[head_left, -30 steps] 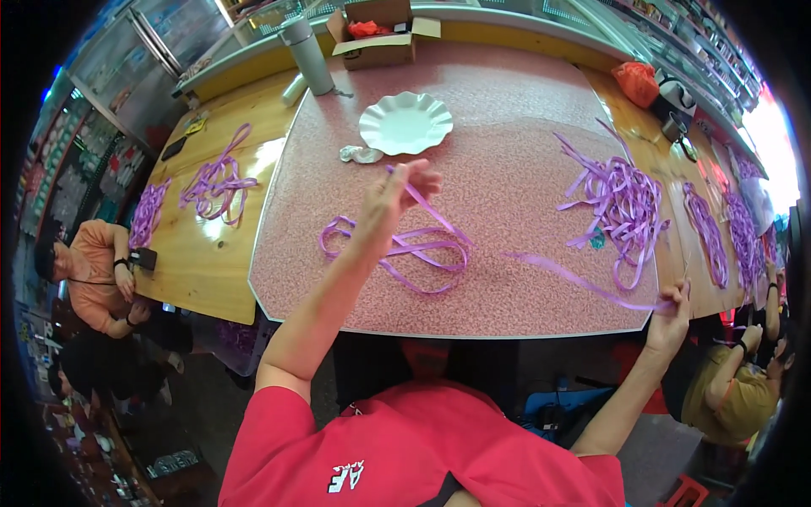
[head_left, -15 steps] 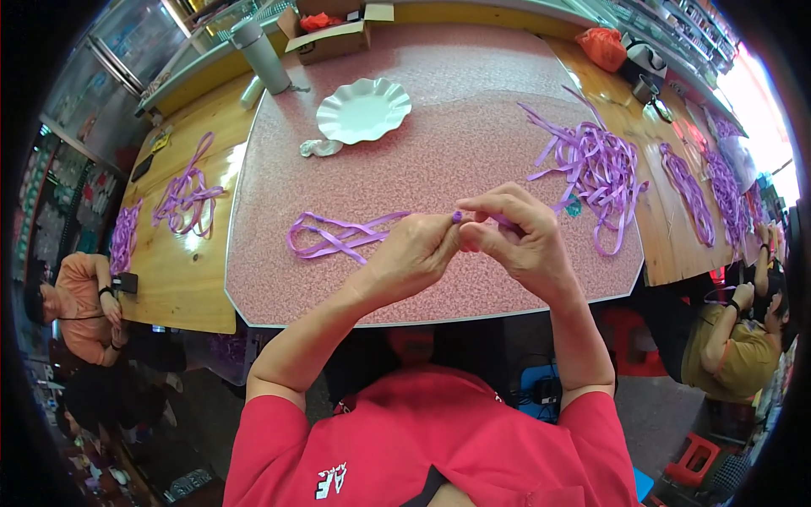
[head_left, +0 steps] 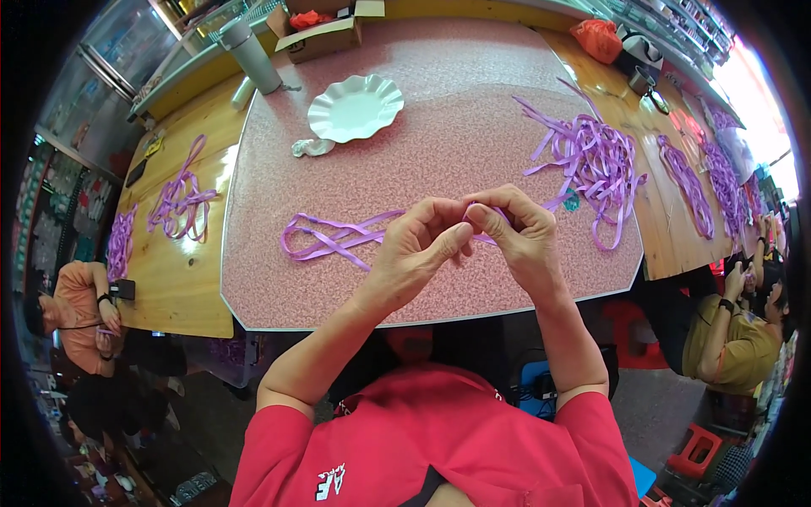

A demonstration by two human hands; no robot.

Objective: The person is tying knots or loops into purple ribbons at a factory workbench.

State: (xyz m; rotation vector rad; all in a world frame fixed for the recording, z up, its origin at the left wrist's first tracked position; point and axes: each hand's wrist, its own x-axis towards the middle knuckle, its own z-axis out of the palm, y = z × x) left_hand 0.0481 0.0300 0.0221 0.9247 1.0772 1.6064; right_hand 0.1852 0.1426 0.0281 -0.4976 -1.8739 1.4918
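Over the front part of the pink table, my left hand (head_left: 425, 242) and my right hand (head_left: 516, 232) meet with thumbs and fingers pinched. Both are closed on a purple ribbon (head_left: 483, 240), and my fingers cover most of the stretch between them. From my left hand the ribbon's looped part (head_left: 325, 236) trails out flat to the left. On the right, ribbon runs from behind my right hand toward a tangled pile of purple ribbons (head_left: 589, 156). A small teal piece (head_left: 572, 199) lies at that pile's near edge.
A white scalloped plate (head_left: 356, 108) stands at the back with a crumpled white wad (head_left: 313, 148) beside it. Behind are a grey tumbler (head_left: 251, 56) and a cardboard box (head_left: 325, 35). More ribbons (head_left: 182, 201) lie on the left wooden table. People sit at both sides.
My left hand's fingers have curled inward and my right thumb has come up against its fingers. The purple bit that stuck out between my fingertips is now mostly covered.
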